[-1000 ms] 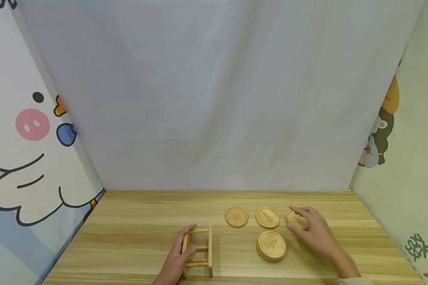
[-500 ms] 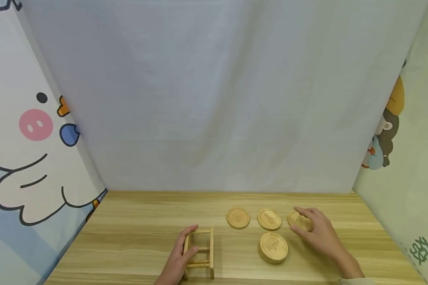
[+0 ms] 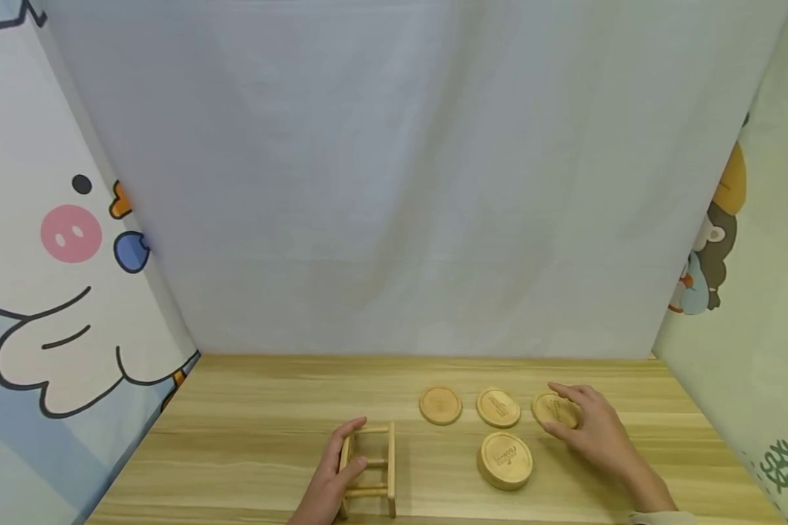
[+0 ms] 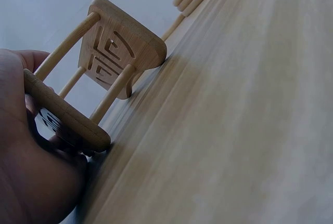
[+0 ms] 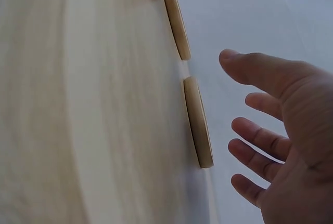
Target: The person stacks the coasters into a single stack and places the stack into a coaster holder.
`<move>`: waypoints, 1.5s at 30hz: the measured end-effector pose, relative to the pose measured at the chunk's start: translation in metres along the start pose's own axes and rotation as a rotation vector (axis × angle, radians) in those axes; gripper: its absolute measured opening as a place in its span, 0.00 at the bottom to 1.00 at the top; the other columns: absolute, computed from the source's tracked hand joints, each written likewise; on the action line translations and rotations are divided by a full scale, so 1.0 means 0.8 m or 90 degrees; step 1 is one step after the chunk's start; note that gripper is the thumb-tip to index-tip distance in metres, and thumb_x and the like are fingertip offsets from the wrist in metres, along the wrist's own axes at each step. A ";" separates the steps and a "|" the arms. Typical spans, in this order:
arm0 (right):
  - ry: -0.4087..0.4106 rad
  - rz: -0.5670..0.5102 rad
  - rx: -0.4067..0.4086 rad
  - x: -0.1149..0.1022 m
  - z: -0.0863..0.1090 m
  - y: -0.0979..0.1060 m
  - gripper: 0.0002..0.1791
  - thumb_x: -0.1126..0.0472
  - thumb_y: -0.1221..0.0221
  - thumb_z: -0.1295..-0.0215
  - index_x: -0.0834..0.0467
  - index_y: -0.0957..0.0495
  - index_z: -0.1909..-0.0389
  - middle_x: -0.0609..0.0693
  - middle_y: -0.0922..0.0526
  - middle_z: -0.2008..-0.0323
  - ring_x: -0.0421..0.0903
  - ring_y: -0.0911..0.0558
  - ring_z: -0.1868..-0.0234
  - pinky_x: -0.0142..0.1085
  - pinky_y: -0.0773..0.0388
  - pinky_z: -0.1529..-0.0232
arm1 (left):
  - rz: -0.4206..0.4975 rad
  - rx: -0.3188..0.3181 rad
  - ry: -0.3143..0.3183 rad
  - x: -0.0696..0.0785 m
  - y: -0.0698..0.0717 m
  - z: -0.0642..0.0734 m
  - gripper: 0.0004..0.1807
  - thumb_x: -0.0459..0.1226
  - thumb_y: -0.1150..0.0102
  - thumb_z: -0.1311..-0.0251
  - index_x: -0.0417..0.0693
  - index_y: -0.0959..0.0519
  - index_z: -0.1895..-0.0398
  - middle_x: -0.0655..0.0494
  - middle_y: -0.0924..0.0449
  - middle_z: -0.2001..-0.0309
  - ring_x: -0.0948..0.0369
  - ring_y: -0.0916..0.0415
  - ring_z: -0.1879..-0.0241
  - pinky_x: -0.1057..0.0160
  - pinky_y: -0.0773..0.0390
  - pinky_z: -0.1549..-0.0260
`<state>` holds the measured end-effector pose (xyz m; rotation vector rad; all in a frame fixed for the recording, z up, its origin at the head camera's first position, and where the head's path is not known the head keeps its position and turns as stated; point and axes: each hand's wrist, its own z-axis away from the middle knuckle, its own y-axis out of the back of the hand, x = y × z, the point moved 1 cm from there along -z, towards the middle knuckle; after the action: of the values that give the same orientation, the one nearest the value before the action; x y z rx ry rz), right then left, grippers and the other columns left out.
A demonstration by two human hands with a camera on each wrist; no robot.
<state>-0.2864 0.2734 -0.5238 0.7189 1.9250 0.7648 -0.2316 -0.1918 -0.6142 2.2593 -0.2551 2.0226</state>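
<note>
My left hand (image 3: 331,474) holds a small wooden coaster rack (image 3: 391,467) by its left side panel, thumb over the near side. In the left wrist view the rack's far panel (image 4: 117,47) shows cut-out slots, joined by round rods. Over the rightmost round wooden coaster (image 3: 554,410) hovers my right hand (image 3: 597,434), thumb and fingers spread. The right wrist view shows a gap between that hand (image 5: 291,130) and the coaster (image 5: 197,125) lying flat. To its left lie a second coaster (image 3: 498,408) and a third coaster (image 3: 441,405).
A stack of coasters (image 3: 505,461) with engraved tops sits in front of the row, between the rack and my right hand. The wooden table (image 3: 249,415) ends at a pale cloth backdrop (image 3: 394,219), with printed cartoon sheets (image 3: 72,233) at the sides.
The head view has shifted slightly. My right hand has drawn a little to the right over the rightmost coaster. My left hand keeps its hold on the rack.
</note>
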 end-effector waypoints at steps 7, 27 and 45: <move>-0.010 -0.005 -0.003 0.000 -0.001 0.001 0.40 0.59 0.15 0.43 0.67 0.19 0.31 0.65 0.15 0.44 0.69 0.17 0.43 0.70 0.21 0.43 | -0.011 0.002 0.004 0.000 0.001 0.000 0.32 0.48 0.37 0.20 0.64 0.32 0.16 0.47 0.49 0.13 0.41 0.68 0.12 0.19 0.69 0.24; -0.039 -0.004 -0.028 0.010 -0.004 0.004 0.43 0.57 0.15 0.43 0.67 0.20 0.29 0.64 0.17 0.44 0.66 0.18 0.42 0.67 0.21 0.43 | -0.005 -0.009 0.006 0.007 -0.001 0.001 0.33 0.50 0.37 0.20 0.65 0.33 0.17 0.45 0.51 0.12 0.39 0.72 0.12 0.18 0.74 0.25; -0.042 -0.020 -0.059 0.017 -0.014 -0.002 0.45 0.56 0.15 0.44 0.67 0.21 0.28 0.67 0.17 0.41 0.73 0.20 0.38 0.74 0.26 0.37 | 0.000 -0.013 0.012 0.002 0.001 0.001 0.34 0.49 0.38 0.20 0.61 0.35 0.15 0.45 0.52 0.13 0.39 0.72 0.12 0.16 0.72 0.27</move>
<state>-0.3020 0.2800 -0.5277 0.6485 1.8256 0.7963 -0.2305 -0.1927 -0.6125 2.2270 -0.2723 2.0316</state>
